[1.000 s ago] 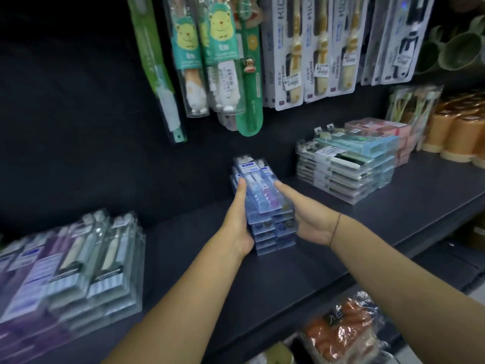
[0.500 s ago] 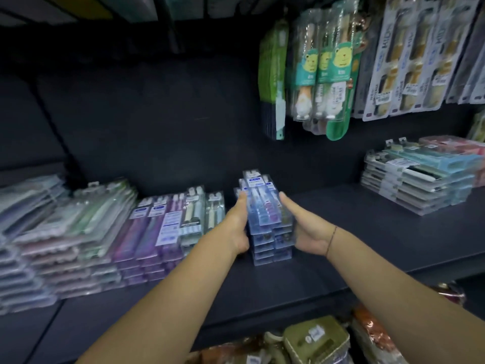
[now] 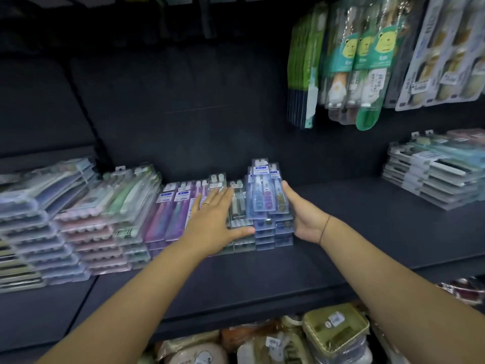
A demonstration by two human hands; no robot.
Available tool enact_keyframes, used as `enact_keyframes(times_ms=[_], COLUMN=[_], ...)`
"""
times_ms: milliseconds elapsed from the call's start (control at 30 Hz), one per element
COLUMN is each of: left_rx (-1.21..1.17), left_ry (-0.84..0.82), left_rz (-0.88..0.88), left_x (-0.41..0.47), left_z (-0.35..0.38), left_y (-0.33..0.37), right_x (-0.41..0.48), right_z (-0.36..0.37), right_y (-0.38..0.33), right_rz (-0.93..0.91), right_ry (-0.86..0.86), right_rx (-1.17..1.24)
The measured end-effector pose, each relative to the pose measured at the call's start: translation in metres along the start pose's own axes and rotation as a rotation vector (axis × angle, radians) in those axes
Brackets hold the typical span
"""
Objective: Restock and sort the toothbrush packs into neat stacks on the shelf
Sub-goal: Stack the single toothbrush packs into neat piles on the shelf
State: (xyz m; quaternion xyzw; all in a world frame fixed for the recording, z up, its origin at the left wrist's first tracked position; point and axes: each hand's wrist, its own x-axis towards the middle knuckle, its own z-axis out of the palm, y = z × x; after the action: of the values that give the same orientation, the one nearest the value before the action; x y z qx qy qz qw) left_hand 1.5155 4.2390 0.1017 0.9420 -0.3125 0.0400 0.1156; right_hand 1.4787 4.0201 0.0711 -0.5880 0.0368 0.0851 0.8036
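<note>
Your stack of blue toothbrush packs (image 3: 269, 206) stands on the dark shelf (image 3: 341, 232), clear blister cases with blue cards, the top pack showing a blue, a purple and a darker brush. Your right hand (image 3: 301, 216) lies open and flat against its right side. Your left hand (image 3: 212, 222) rests open, fingers straight, on the neighbouring purple packs (image 3: 168, 214), thumb reaching the blue stack's left edge. The two stacks touch. Rightward, bare shelf runs to a teal-and-white stack (image 3: 433, 177), well apart. Bear-card children's brushes (image 3: 364, 61) hang above on the black back panel (image 3: 183, 114).
</note>
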Motion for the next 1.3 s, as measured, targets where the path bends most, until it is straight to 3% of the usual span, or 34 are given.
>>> enact_keyframes(times_ms=[133,267,400,500,700,1300], left_rx=[0.162,0.285,0.388,0.417,0.389,0.458], left_ry=[0.073,0.115,0.161,0.187,0.257,0.374], left_rz=[-0.008,-0.016,-0.023,-0.043,-0.053,-0.082], left_x=[-0.003,-0.001,-0.004,-0.005,-0.007,-0.005], left_z=[0.007,0.01,0.02,0.031,0.047,0.064], left_y=[0.002,0.01,0.022,0.028,0.031,0.03], right_x=[-0.012,-0.033,-0.026,-0.022,-0.024,-0.026], right_z=[-0.009,-0.03,-0.031,-0.029,-0.025,-0.029], right_y=[0.009,0.031,0.039,0.048,0.048,0.051], right_rz=[-0.089,-0.127,-0.131,-0.126,-0.254,-0.258], right_ry=[-0.026,-0.052,0.194,0.341,0.381,0.416], right_rx=[-0.033,-0.348,-0.841,-1.008,-1.011,-0.969])
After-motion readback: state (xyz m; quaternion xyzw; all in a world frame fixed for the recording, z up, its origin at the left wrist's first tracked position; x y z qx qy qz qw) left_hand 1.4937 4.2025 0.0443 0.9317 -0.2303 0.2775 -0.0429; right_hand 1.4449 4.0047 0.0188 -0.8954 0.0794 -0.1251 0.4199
